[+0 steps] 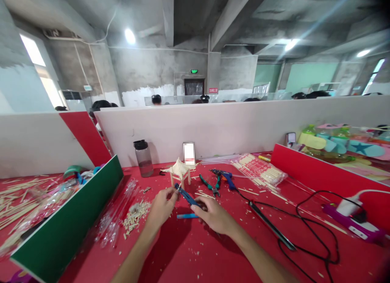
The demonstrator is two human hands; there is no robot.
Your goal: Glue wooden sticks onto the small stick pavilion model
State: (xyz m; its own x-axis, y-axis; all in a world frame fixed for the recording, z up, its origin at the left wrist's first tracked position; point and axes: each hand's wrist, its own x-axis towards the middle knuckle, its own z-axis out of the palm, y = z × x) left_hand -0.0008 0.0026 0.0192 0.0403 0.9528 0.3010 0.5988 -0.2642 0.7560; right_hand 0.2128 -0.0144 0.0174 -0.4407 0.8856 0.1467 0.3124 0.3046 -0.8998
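Note:
My right hand is closed around a slim blue hand tool, whose exact kind I cannot make out. The tool's dark tip points up and left, close to the fingers of my left hand. Those fingers are pinched together, and whatever is between them is too small to name. Just behind the tool's tip stands a small pavilion model of pale wooden sticks, with a peaked roof on thin legs. Under the tool, a light-blue strip lies on the red tabletop.
Green-handled pliers and a blue glue gun lie right of the model. Bagged sticks, a black rod and a purple power strip are farther right. Cut stick pieces, a bottle and a green divider stand left.

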